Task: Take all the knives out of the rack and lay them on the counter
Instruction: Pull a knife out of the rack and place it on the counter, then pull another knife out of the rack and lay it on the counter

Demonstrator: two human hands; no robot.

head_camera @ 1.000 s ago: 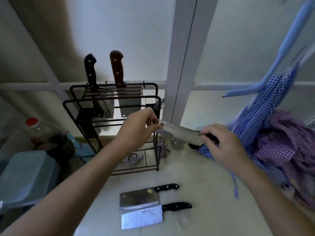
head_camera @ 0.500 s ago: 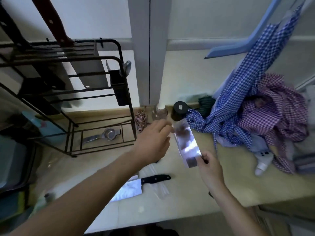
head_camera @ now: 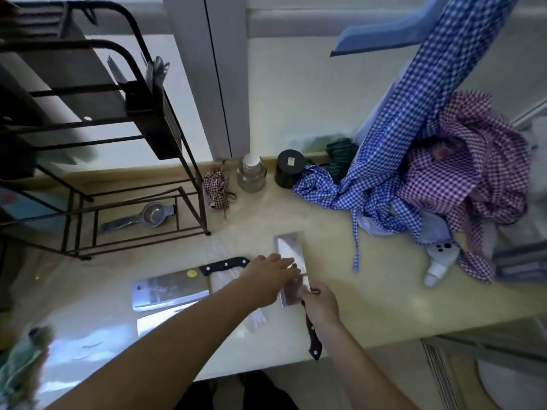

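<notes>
Your tabletop [head_camera: 370, 270] runs wide, with open room right of centre and its near edge just below your hands. The black rack [head_camera: 124, 93] stands far left, blades still slotted in it. Checked cloths [head_camera: 429, 179] crowd the far right. Two cleavers [head_camera: 171, 291] lie flat near left. Your right hand [head_camera: 321, 306], grip clamped on the handle, holds a third cleaver [head_camera: 288, 250]; your left hand [head_camera: 266, 279] rests fingers loosely spread on its blade.
</notes>
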